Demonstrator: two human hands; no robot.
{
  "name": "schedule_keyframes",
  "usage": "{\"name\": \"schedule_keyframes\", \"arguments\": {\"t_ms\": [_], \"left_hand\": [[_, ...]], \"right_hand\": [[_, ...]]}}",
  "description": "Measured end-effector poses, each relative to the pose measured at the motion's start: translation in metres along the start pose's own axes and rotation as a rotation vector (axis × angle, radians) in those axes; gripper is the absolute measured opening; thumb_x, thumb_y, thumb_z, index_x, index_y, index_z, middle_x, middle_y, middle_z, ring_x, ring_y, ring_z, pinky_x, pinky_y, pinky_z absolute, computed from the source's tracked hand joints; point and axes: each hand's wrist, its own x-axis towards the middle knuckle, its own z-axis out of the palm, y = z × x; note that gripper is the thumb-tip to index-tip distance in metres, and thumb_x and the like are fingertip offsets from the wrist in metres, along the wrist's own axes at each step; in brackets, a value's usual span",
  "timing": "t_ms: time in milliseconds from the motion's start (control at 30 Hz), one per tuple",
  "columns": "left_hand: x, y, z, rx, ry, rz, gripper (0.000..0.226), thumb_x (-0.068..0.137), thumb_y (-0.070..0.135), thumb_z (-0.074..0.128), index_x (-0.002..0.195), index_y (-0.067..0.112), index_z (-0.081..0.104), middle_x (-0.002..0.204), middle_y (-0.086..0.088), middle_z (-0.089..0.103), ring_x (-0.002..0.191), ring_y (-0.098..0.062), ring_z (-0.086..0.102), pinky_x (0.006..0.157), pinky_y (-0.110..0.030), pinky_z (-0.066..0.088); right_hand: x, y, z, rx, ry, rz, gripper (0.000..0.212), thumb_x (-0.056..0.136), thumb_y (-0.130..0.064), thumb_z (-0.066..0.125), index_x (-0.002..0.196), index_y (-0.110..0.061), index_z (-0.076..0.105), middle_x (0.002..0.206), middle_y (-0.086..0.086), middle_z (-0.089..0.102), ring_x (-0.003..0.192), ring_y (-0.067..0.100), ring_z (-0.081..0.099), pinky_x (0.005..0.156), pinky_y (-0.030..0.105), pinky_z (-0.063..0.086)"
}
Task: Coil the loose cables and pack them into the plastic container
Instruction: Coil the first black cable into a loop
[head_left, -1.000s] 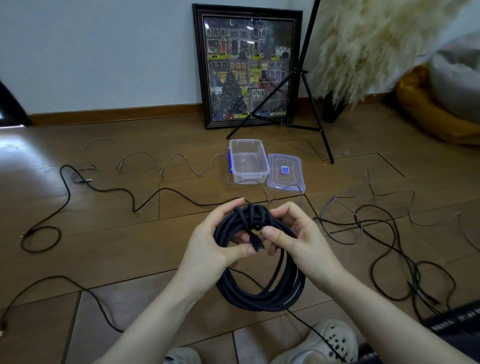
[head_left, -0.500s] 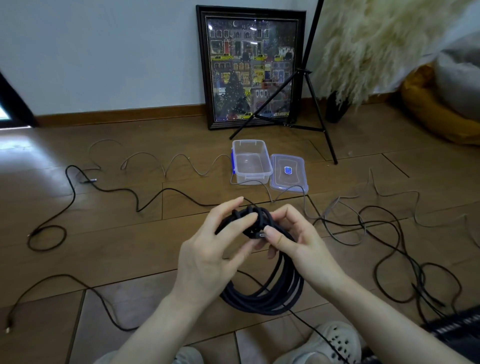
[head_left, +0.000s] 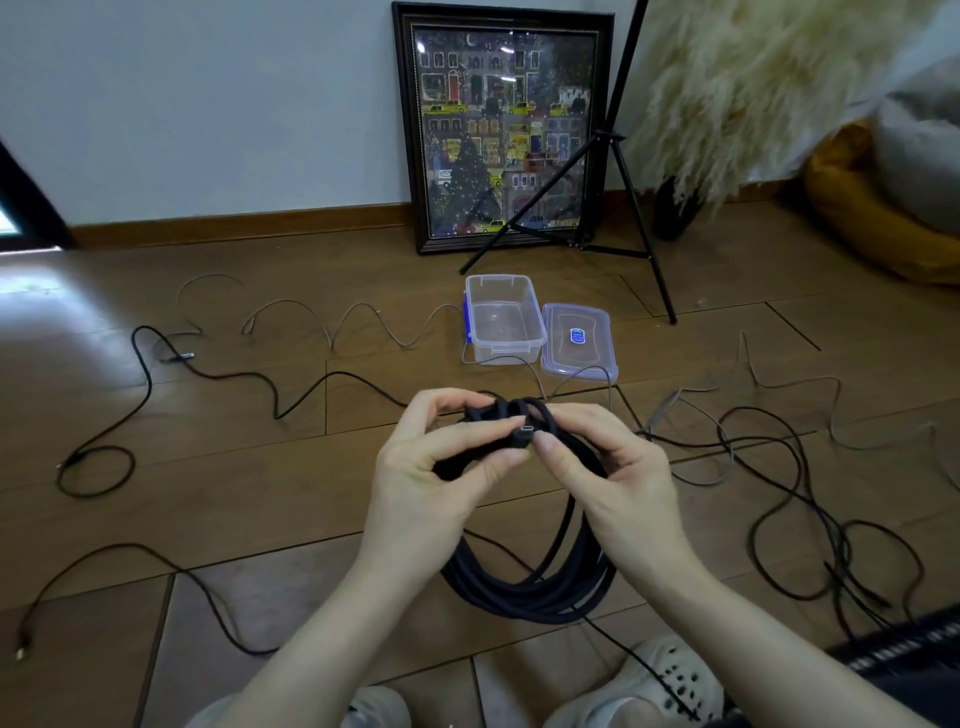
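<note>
a: both hands up over the floor (head_left: 156, 457), and the coil (head_left: 530, 582) hangs between them, a fat black bundle with its top bunched in the fingers.

b: the left hand (head_left: 431, 483) has its grip pressed on the top of the bundle, thumb and forefinger pinching the wraps. the right hand (head_left: 608, 478) pinches the plug (head_left: 523, 435) end right at the top, touching the left thumb.

a: looks to me like the tail is being tucked to lock the coil. that's the risky bit. if the plug slips out of that pinch, i'd expect the last wraps to spring loose and the whole loop to sag open.

b: and watch the thin black lead (head_left: 639, 660) trailing from under the coil toward the near shoe (head_left: 670, 680). if that's this cable's other end, a foot on it could yank the bundle. i can't tell whether it is.

a: the box (head_left: 504, 322) sits open on the floor, far of the hands, lid (head_left: 576, 343) just right of it. a grey cable (head_left: 363, 327) runs up against the box's near side.

b: that coil looks wide next to the box. my guess: it may need folding or it'll ride on the rim.

a: plus a black tangle (head_left: 810, 519) on the right and another black cable (head_left: 171, 395) on the left, all uncoiled. plenty left, and loose loops to snag.
</note>
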Motion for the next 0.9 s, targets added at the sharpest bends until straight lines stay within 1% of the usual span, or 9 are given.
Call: {"name": "schedule_keyframes", "arguments": {"t_ms": [100, 233, 300, 367, 500, 567, 667, 800, 900], "left_hand": [[0.002, 0.005, -0.003, 0.017, -0.017, -0.067, 0.061, 0.071, 0.033, 0.081, 0.127, 0.045, 0.060, 0.105, 0.019, 0.059, 0.095, -0.002, 0.061, 0.072, -0.038, 0.057], [0.007, 0.010, -0.006, 0.051, -0.071, -0.103, 0.043, 0.071, 0.035, 0.081, 0.113, 0.040, 0.070, 0.101, 0.022, 0.055, 0.080, 0.000, 0.059, 0.061, -0.021, 0.046], [0.008, 0.012, -0.008, 0.069, -0.080, -0.121, 0.040, 0.072, 0.026, 0.085, 0.108, 0.038, 0.071, 0.101, 0.021, 0.057, 0.079, 0.001, 0.059, 0.059, -0.020, 0.045], [0.007, 0.014, -0.009, 0.092, -0.076, -0.121, 0.039, 0.070, 0.023, 0.087, 0.102, 0.037, 0.070, 0.100, 0.021, 0.059, 0.084, 0.001, 0.059, 0.065, -0.021, 0.048], [0.007, 0.019, -0.009, 0.059, -0.064, -0.163, 0.040, 0.059, 0.043, 0.085, 0.095, 0.042, 0.069, 0.115, 0.027, 0.055, 0.086, -0.001, 0.060, 0.074, -0.019, 0.049], [0.008, 0.020, -0.010, 0.028, -0.078, -0.192, 0.041, 0.057, 0.043, 0.086, 0.094, 0.041, 0.068, 0.121, 0.028, 0.058, 0.086, 0.001, 0.063, 0.071, -0.021, 0.052], [0.006, 0.019, -0.009, 0.006, -0.084, -0.198, 0.039, 0.066, 0.022, 0.091, 0.092, 0.036, 0.066, 0.096, 0.018, 0.070, 0.073, 0.000, 0.064, 0.061, -0.021, 0.052], [0.005, 0.019, -0.012, 0.013, -0.093, -0.186, 0.043, 0.063, 0.024, 0.091, 0.095, 0.037, 0.066, 0.099, 0.014, 0.070, 0.094, -0.008, 0.067, 0.083, -0.029, 0.055], [0.008, 0.022, -0.013, 0.012, -0.098, -0.175, 0.054, 0.063, 0.024, 0.093, 0.107, 0.043, 0.069, 0.103, 0.016, 0.068, 0.100, -0.004, 0.065, 0.086, -0.019, 0.051]], "right_hand": [[0.002, -0.002, -0.003, 0.010, -0.054, 0.047, 0.020, 0.089, 0.001, 0.064, 0.105, -0.006, 0.071, 0.107, 0.010, 0.069, 0.107, 0.018, 0.064, 0.094, 0.028, 0.049], [0.000, -0.002, -0.002, 0.050, -0.093, 0.105, 0.018, 0.091, -0.009, 0.061, 0.107, -0.010, 0.067, 0.109, 0.012, 0.068, 0.107, 0.022, 0.064, 0.096, 0.033, 0.050], [0.001, -0.002, -0.003, 0.033, -0.109, 0.103, 0.018, 0.091, -0.012, 0.060, 0.108, -0.010, 0.066, 0.108, 0.012, 0.068, 0.107, 0.023, 0.064, 0.096, 0.038, 0.050], [0.002, -0.001, -0.005, 0.008, -0.140, 0.087, 0.016, 0.094, -0.010, 0.060, 0.109, -0.009, 0.066, 0.108, 0.010, 0.068, 0.108, 0.024, 0.063, 0.097, 0.041, 0.049], [0.002, -0.002, -0.006, -0.002, -0.147, 0.072, 0.020, 0.091, -0.018, 0.059, 0.108, -0.011, 0.066, 0.107, 0.007, 0.069, 0.108, 0.022, 0.063, 0.096, 0.040, 0.050], [0.002, -0.003, -0.005, 0.064, -0.131, 0.091, 0.021, 0.090, -0.018, 0.059, 0.108, -0.011, 0.068, 0.106, 0.006, 0.070, 0.107, 0.022, 0.065, 0.096, 0.038, 0.050], [0.001, -0.002, -0.003, 0.174, -0.120, 0.145, 0.019, 0.088, -0.018, 0.061, 0.104, -0.013, 0.070, 0.105, 0.006, 0.073, 0.105, 0.020, 0.066, 0.092, 0.030, 0.050], [0.002, -0.003, -0.003, 0.305, -0.133, 0.212, 0.018, 0.085, -0.015, 0.062, 0.099, -0.017, 0.074, 0.104, 0.008, 0.073, 0.103, 0.021, 0.066, 0.089, 0.027, 0.049], [0.005, -0.007, -0.006, 0.329, -0.193, 0.207, 0.016, 0.085, -0.020, 0.066, 0.099, -0.021, 0.073, 0.106, 0.007, 0.072, 0.105, 0.022, 0.065, 0.091, 0.028, 0.050]]}}
